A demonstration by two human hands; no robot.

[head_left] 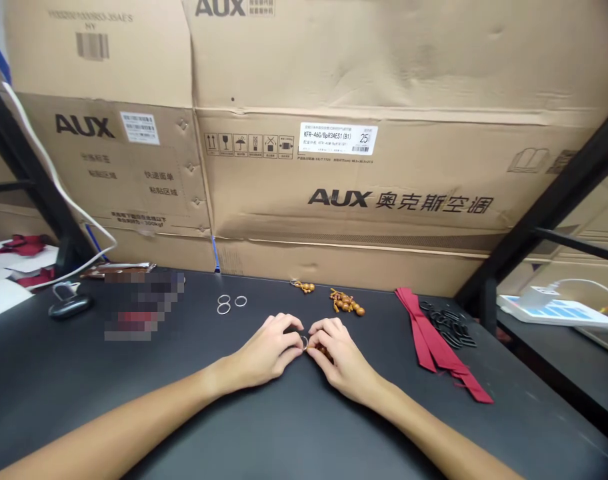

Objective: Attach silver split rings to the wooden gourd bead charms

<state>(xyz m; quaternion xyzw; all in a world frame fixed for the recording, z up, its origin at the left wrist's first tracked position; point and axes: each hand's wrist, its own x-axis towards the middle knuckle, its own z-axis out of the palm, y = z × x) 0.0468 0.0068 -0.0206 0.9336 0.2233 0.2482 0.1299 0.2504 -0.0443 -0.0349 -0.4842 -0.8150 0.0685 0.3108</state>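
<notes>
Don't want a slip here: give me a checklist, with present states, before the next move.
1. Left hand grip on the metal ring: ok, pinched at its edge.
2. Right hand grip on the beaded charm: ok, charm partly covered.
3. Metal ring joined to beaded charm: cannot tell, join hidden.
4. Three loose rings apart from both hands: ok.
5. Red straps apart from both hands: ok.

The right hand (341, 357) hides most of the brown beads (325, 351); toward the far left corner of the table (264, 427), pixelation masks an item (139, 312); the picture's bottom crops both forearms (134, 413).
</notes>
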